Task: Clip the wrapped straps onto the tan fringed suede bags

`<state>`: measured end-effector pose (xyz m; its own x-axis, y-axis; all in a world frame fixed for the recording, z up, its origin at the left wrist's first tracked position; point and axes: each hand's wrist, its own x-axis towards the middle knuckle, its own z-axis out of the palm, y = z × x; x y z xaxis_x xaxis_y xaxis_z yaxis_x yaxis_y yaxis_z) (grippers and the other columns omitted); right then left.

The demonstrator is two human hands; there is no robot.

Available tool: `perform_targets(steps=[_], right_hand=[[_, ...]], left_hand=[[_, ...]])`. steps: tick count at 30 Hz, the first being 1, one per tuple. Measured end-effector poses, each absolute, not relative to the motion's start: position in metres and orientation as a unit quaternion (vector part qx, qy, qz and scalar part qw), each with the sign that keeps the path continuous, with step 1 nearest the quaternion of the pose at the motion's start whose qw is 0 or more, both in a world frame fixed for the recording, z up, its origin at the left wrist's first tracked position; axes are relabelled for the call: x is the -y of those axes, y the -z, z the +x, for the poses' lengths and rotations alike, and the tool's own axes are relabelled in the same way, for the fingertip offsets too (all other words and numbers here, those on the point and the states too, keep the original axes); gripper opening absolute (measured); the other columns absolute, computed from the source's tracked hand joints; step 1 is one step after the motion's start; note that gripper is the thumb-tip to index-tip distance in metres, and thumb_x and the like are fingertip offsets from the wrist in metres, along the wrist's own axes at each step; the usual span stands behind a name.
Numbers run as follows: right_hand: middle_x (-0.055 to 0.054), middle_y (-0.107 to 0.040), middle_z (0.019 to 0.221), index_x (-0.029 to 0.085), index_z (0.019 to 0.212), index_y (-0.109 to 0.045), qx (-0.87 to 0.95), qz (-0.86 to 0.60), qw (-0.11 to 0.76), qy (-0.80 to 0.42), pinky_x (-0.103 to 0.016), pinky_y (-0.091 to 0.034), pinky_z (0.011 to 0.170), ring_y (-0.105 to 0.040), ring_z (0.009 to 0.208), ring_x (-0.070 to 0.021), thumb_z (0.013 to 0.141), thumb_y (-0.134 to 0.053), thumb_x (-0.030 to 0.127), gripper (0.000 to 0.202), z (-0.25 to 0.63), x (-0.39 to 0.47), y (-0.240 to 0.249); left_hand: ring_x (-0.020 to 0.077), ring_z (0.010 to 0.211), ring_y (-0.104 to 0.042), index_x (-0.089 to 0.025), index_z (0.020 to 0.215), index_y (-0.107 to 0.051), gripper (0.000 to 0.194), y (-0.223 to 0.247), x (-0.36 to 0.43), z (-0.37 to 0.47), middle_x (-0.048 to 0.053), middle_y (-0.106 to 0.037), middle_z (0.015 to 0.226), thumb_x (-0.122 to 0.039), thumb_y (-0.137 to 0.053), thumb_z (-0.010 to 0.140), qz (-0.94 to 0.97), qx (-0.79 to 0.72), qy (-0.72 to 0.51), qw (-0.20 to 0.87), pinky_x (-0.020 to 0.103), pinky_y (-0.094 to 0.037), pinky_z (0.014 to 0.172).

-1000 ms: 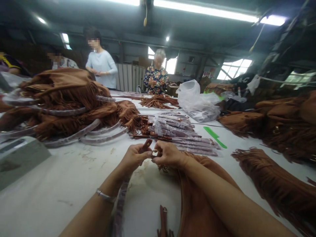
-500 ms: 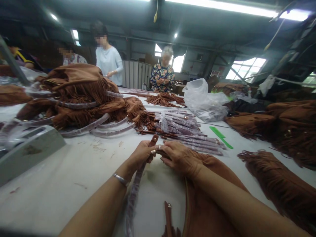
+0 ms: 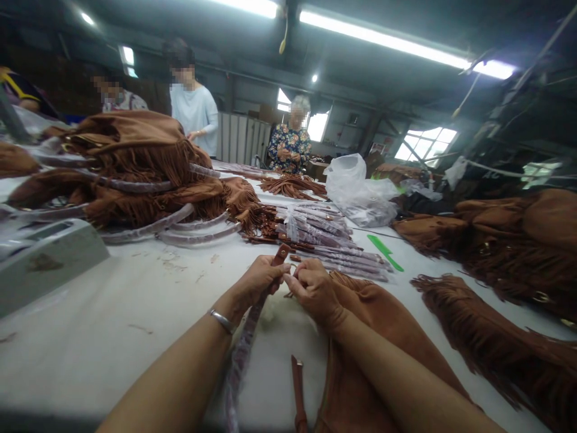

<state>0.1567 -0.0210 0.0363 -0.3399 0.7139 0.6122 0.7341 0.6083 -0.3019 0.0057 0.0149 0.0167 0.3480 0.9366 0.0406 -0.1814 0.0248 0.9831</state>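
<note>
My left hand (image 3: 261, 278), a silver bracelet at its wrist, is closed on a brown strap (image 3: 246, 337) wrapped in clear plastic. The strap's bare end tab (image 3: 282, 252), with a small metal stud, sticks up above the fingers. My right hand (image 3: 318, 294) is closed on the top corner of a brown bag (image 3: 383, 343), beside a small ring by its fingertips. Both thumbs nearly meet; the exact grip between them is too small to make out. Below, a short brown strap (image 3: 297, 385) with a metal fitting lies on the white table (image 3: 157, 349).
Fringed brown bags (image 3: 135, 138) are piled at left behind a grey device (image 3: 54, 264). Plastic-wrapped straps (image 3: 315, 231), a green tool (image 3: 385, 252) and a plastic bag (image 3: 360, 189) lie ahead. More fringed bags (image 3: 509, 240) are at right. Co-workers (image 3: 193, 111) stand across the table.
The right hand has turned, its thumb now pointing toward the left hand at the ring. The left hand keeps its hold on the strap. The view has shifted slightly to the right.
</note>
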Motion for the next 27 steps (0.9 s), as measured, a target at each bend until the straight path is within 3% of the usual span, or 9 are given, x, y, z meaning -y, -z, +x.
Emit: perform_targets(steps=[4,10,16,21,27], right_hand=[[-0.009,-0.053,0.090,0.018,0.072,-0.050,0.802,-0.452,0.389,0.034,-0.032,-0.040,0.081,-0.047,0.093,-0.0199,0.070,-0.050,0.011,0.007,0.151,0.016,-0.026],[-0.010,-0.057,0.095,0.013,0.111,-0.047,0.816,-0.505,0.280,0.041,-0.036,-0.040,0.081,-0.051,0.088,-0.0221,0.077,-0.050,0.021,0.035,0.157,0.017,-0.025],[-0.009,-0.056,0.086,0.016,0.083,-0.052,0.836,-0.500,0.225,0.005,-0.031,-0.040,0.072,-0.050,0.081,-0.0194,0.079,-0.051,0.025,0.010,0.164,0.013,-0.031],[-0.005,-0.057,0.081,0.016,0.088,-0.049,0.807,-0.514,0.270,-0.109,-0.026,-0.039,0.065,-0.052,0.071,-0.0141,0.081,-0.047,0.028,0.014,0.180,0.003,-0.033],[-0.003,-0.057,0.078,0.017,0.087,-0.048,0.786,-0.530,0.291,-0.131,-0.025,-0.039,0.063,-0.052,0.068,-0.0131,0.080,-0.052,0.031,0.016,0.188,0.002,-0.036]], left_hand=[[0.0036,0.032,-0.037,-0.013,0.065,-0.051,0.028,-0.017,-0.016,0.005,-0.005,-0.047,0.047,-0.035,-0.067,0.067,0.531,-0.369,-0.449,0.616,0.016,-0.026,0.031],[0.0038,0.030,-0.037,-0.013,0.063,-0.050,0.024,-0.014,-0.021,0.001,-0.005,-0.045,0.044,-0.031,-0.065,0.070,0.522,-0.383,-0.440,0.622,0.017,-0.025,0.030],[0.0032,0.030,-0.036,-0.013,0.065,-0.052,0.025,-0.011,-0.023,0.004,-0.006,-0.045,0.045,-0.033,-0.066,0.070,0.513,-0.380,-0.434,0.636,0.016,-0.024,0.030],[0.0027,0.033,-0.041,-0.011,0.074,-0.056,0.034,-0.011,-0.017,0.015,-0.002,-0.054,0.058,-0.044,-0.065,0.071,0.498,-0.331,-0.479,0.643,0.016,-0.025,0.032],[0.0027,0.035,-0.038,-0.010,0.070,-0.055,0.036,-0.005,-0.010,0.031,-0.002,-0.052,0.053,-0.045,-0.064,0.072,0.544,-0.360,-0.484,0.583,0.016,-0.024,0.033]])
